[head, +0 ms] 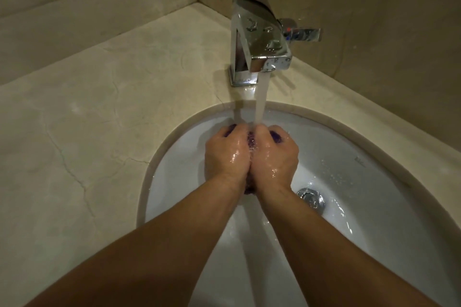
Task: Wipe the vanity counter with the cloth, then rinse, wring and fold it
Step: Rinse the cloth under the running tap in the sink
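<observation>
A purple cloth is bunched up between my two hands over the white sink. My left hand and my right hand are pressed side by side, both closed on the cloth, so only small purple bits show between and beyond the fingers. Water runs from the chrome faucet straight onto my hands and the cloth. The beige marble vanity counter surrounds the sink.
The faucet's lever handle points right, toward the wall. A chrome drain sits in the basin just right of my right wrist. Beige walls close in behind and on the right.
</observation>
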`<state>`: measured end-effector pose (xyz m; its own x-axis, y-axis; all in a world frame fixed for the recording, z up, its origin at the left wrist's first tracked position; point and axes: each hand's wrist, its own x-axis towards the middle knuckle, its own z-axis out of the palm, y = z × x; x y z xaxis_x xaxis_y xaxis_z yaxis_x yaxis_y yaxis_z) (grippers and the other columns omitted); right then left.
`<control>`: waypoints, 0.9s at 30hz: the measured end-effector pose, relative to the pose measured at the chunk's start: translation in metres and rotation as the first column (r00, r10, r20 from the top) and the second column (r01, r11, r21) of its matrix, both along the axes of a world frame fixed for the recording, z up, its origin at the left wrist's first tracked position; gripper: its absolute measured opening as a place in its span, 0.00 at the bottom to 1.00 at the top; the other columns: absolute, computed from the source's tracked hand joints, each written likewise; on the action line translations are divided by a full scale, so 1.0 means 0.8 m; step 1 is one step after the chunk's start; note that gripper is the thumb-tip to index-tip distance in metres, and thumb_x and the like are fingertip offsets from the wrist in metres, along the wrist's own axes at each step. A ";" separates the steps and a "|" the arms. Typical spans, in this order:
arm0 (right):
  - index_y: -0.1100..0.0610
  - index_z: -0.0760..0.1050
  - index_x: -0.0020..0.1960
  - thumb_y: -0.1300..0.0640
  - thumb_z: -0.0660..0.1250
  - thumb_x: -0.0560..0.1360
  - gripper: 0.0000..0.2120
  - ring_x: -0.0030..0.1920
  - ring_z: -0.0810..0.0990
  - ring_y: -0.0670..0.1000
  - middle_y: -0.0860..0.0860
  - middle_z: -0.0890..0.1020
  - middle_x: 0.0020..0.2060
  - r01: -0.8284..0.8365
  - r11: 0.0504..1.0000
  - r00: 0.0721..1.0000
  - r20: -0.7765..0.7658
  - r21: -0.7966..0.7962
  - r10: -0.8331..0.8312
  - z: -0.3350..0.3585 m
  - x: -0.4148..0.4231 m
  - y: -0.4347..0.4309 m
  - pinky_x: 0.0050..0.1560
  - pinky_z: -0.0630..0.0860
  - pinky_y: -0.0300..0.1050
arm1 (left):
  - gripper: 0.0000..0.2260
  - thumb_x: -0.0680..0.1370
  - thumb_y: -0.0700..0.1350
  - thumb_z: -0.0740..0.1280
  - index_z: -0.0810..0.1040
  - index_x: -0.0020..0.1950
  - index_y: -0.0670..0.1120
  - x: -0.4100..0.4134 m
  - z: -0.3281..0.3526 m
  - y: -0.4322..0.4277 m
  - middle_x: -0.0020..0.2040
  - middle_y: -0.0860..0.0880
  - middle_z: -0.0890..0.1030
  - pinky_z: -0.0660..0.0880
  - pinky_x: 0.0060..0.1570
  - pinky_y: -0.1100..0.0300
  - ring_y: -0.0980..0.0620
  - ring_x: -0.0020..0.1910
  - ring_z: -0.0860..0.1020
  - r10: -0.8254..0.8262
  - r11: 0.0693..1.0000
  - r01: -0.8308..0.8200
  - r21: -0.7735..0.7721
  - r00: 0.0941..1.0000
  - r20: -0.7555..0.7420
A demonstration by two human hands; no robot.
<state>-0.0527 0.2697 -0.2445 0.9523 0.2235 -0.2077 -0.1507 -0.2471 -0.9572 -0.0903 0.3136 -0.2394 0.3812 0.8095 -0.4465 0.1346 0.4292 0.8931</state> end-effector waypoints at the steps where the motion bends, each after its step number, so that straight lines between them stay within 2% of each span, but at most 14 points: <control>1: 0.54 0.78 0.35 0.52 0.68 0.73 0.10 0.35 0.80 0.50 0.48 0.81 0.30 0.001 1.000 1.000 -0.009 -0.006 -0.001 0.000 0.001 0.000 0.37 0.76 0.44 | 0.08 0.72 0.47 0.67 0.83 0.34 0.53 0.001 -0.001 0.001 0.32 0.50 0.84 0.82 0.48 0.41 0.44 0.39 0.84 0.004 1.000 -0.004 -0.001 1.000 -0.007; 3: 0.54 0.77 0.33 0.52 0.68 0.73 0.11 0.33 0.79 0.50 0.48 0.81 0.29 0.012 1.000 0.999 -0.036 -0.022 -0.013 -0.001 0.001 0.001 0.35 0.74 0.44 | 0.08 0.71 0.47 0.67 0.83 0.34 0.53 0.003 -0.002 0.002 0.32 0.50 0.84 0.82 0.48 0.40 0.44 0.38 0.84 -0.004 1.000 0.003 -0.006 0.999 -0.051; 7: 0.56 0.75 0.33 0.52 0.65 0.74 0.13 0.34 0.78 0.54 0.49 0.79 0.28 0.071 0.997 0.989 -0.129 -0.043 -0.076 -0.001 0.002 0.006 0.38 0.73 0.48 | 0.07 0.65 0.50 0.66 0.83 0.34 0.52 0.004 0.002 0.008 0.31 0.50 0.83 0.82 0.49 0.41 0.43 0.39 0.84 -0.052 0.999 0.054 0.007 0.988 -0.146; 10: 0.56 0.76 0.34 0.50 0.63 0.74 0.13 0.36 0.79 0.55 0.50 0.80 0.30 0.041 0.998 0.985 -0.166 -0.052 -0.050 0.003 0.001 0.006 0.40 0.76 0.51 | 0.09 0.71 0.49 0.65 0.84 0.39 0.49 0.001 0.012 0.009 0.34 0.50 0.85 0.82 0.50 0.43 0.45 0.40 0.84 -0.119 0.993 0.115 -0.036 0.980 -0.158; 13: 0.54 0.80 0.38 0.46 0.63 0.74 0.14 0.40 0.83 0.55 0.49 0.83 0.34 0.046 0.999 0.975 -0.218 0.003 -0.044 0.019 -0.002 -0.001 0.49 0.80 0.56 | 0.13 0.74 0.57 0.65 0.84 0.48 0.52 -0.008 0.026 0.005 0.43 0.49 0.86 0.81 0.53 0.44 0.47 0.45 0.84 -0.188 0.981 0.181 -0.072 0.976 -0.106; 16: 0.54 0.83 0.39 0.46 0.65 0.72 0.13 0.42 0.85 0.56 0.51 0.86 0.37 0.128 0.987 0.924 -0.373 0.096 -0.084 0.041 -0.008 -0.018 0.51 0.83 0.59 | 0.23 0.76 0.69 0.60 0.81 0.56 0.54 -0.028 0.050 0.003 0.50 0.49 0.86 0.80 0.54 0.45 0.46 0.49 0.84 -0.199 0.962 0.192 -0.196 0.980 -0.017; 19: 0.55 0.85 0.43 0.48 0.66 0.73 0.12 0.44 0.87 0.60 0.56 0.87 0.43 0.219 0.960 0.847 -0.523 0.172 -0.100 0.073 -0.020 -0.037 0.49 0.84 0.62 | 0.25 0.78 0.68 0.58 0.80 0.56 0.50 -0.055 0.078 -0.002 0.50 0.46 0.85 0.81 0.51 0.46 0.45 0.50 0.83 -0.208 0.920 0.199 -0.339 0.978 0.008; 21: 0.57 0.85 0.47 0.47 0.67 0.73 0.15 0.47 0.86 0.62 0.57 0.87 0.45 0.272 0.938 0.800 -0.593 0.214 -0.097 0.098 -0.034 -0.046 0.52 0.83 0.64 | 0.26 0.77 0.69 0.60 0.81 0.58 0.49 -0.064 0.097 -0.010 0.52 0.46 0.86 0.80 0.55 0.43 0.42 0.53 0.83 -0.246 0.864 0.243 -0.441 0.968 0.053; 23: 0.59 0.84 0.50 0.46 0.67 0.75 0.17 0.47 0.86 0.62 0.58 0.87 0.46 0.299 0.921 0.774 -0.629 0.249 -0.081 0.124 -0.048 -0.055 0.53 0.82 0.63 | 0.26 0.76 0.68 0.62 0.83 0.58 0.48 -0.069 0.118 -0.020 0.52 0.43 0.86 0.80 0.55 0.44 0.40 0.54 0.83 -0.244 0.802 0.267 -0.534 0.963 0.115; 27: 0.60 0.83 0.50 0.45 0.64 0.79 0.19 0.45 0.86 0.61 0.58 0.87 0.43 0.337 0.891 0.765 -0.640 0.303 -0.072 0.184 -0.068 -0.075 0.51 0.83 0.57 | 0.25 0.78 0.67 0.61 0.82 0.59 0.47 -0.080 0.163 -0.029 0.52 0.44 0.86 0.78 0.59 0.43 0.41 0.54 0.83 -0.268 0.858 0.278 -0.432 0.960 0.086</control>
<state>-0.1069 0.2093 -0.0975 0.6896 0.2236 -0.6888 -0.7242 0.2188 -0.6539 -0.1546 0.2906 -0.1088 0.5721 0.3960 -0.7183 0.2869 0.7238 0.6275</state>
